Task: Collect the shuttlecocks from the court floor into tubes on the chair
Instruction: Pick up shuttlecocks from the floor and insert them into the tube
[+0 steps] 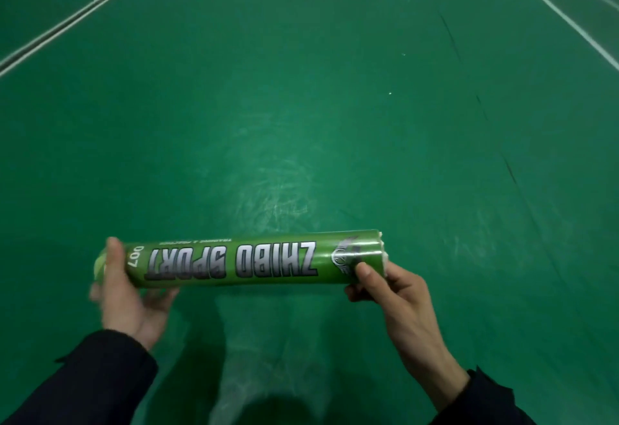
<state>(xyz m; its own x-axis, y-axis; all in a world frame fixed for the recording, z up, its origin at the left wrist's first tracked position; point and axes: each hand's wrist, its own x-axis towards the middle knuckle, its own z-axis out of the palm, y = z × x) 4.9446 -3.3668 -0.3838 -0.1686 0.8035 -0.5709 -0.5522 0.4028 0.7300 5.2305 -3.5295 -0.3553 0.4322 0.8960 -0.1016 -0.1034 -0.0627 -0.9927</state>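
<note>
Green tube [241, 262] — silver lettering — over green, white-lined floor [301, 89].

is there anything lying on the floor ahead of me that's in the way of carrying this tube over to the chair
Nothing visible is. Your left hand and right hand hold the green tube level by its ends, and the green floor ahead shows only white lines and scuffs. The chair is not in view.

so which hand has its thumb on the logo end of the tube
The right hand: its thumb presses the emblem end of the green tube. The left hand grips the "007" end.
</note>
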